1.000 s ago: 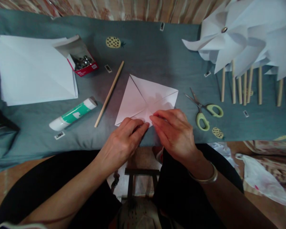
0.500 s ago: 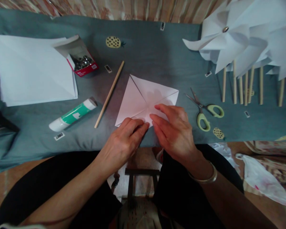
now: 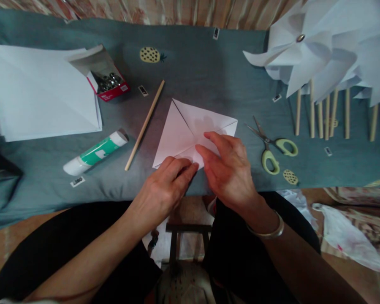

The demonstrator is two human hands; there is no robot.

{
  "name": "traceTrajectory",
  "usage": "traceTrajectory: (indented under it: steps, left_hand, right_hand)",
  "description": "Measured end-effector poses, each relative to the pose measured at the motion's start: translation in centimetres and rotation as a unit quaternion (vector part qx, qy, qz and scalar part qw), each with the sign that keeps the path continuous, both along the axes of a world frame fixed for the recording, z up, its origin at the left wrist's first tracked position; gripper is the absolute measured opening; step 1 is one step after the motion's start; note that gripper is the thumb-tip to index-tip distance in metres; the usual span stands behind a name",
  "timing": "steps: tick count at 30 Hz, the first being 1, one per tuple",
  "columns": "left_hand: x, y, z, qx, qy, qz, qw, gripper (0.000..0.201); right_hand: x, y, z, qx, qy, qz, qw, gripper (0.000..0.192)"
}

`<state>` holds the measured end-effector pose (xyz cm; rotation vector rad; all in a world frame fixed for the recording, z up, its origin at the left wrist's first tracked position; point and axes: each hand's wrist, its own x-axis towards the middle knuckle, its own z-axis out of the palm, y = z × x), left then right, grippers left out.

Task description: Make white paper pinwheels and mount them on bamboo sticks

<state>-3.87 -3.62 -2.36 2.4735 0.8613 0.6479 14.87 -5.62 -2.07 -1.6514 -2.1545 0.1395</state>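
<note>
A square white sheet of paper (image 3: 180,135) lies on the cloth in front of me, with slits running from its corners toward the middle. My left hand (image 3: 166,183) has its near edge pinched between thumb and fingers. Over the right part of the sheet is my right hand (image 3: 229,169), its fingers apart and the tips near the paper's centre; whether they touch it is hard to tell. Left of the sheet lies a wooden stick (image 3: 145,126). Scissors (image 3: 267,143) with light green handles lie open to the right of it.
A glue stick (image 3: 96,153), a stack of white paper (image 3: 44,97) and a red box of metal fasteners (image 3: 109,84) are on the left. Several white paper pinwheels (image 3: 307,55) on sticks lie at the right. The table's cloth (image 3: 193,63) ends just before my lap.
My right hand has shifted slightly left and away from me over the paper. My left hand keeps its hold on the near edge.
</note>
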Motion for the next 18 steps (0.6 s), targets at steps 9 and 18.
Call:
traceTrajectory:
  steps: [9, 18]
  left_hand:
    - [0.0, 0.1, 0.0, 0.006, 0.01, 0.005, 1.0, 0.029]
    - [0.2, 0.1, 0.0, 0.028, 0.013, 0.008, 0.999, 0.027]
  right_hand:
    - [-0.5, 0.2, -1.2, 0.031, 0.014, 0.0, 0.999, 0.029]
    - [1.2, 0.8, 0.5, -0.02, 0.116, 0.014, 0.993, 0.037]
